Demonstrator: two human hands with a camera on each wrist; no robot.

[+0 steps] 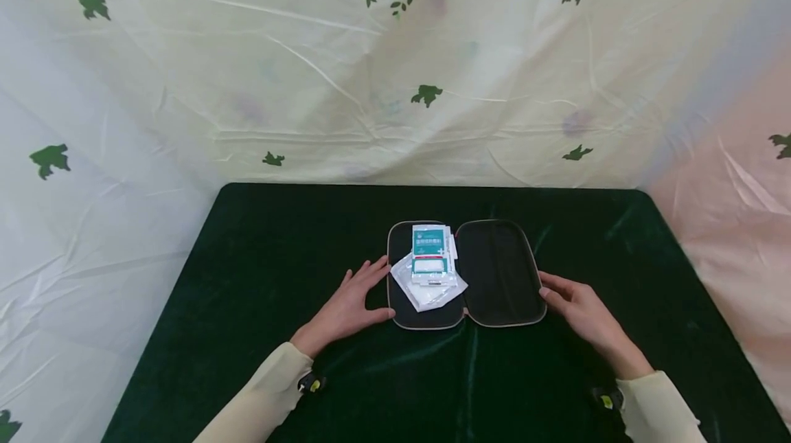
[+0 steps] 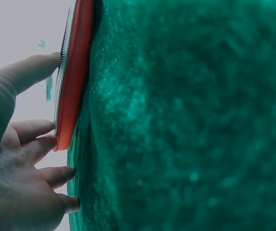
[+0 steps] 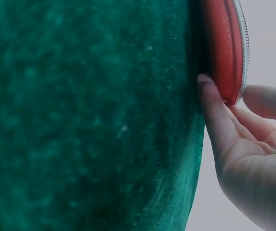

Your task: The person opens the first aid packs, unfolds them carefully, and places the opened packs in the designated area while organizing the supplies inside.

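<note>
A red zip case (image 2: pixel 77 82) lies spread wide on the table, its black lining (image 1: pixel 497 271) facing up. Several white packets are piled on its left half, topped by a teal-and-white dressing packet (image 1: pixel 429 254). My left hand (image 1: pixel 347 304) rests at the case's left edge, fingers and thumb extended and spread, the tips against the zipper rim. At the opposite edge, my right hand (image 1: pixel 583 309) pinches the rim of the right half. In the right wrist view its thumb is at the zipper (image 3: pixel 246 53) and a finger reaches low against the red shell (image 3: pixel 223 53).
Dark green velvety cloth (image 1: pixel 296 237) covers the table. Behind and at both sides hangs pale sheeting (image 1: pixel 346 120) with green leaf prints. Both forearms wear light sleeves, with a small dark device (image 1: pixel 311 382) at the left wrist and another (image 1: pixel 608 398) at the right.
</note>
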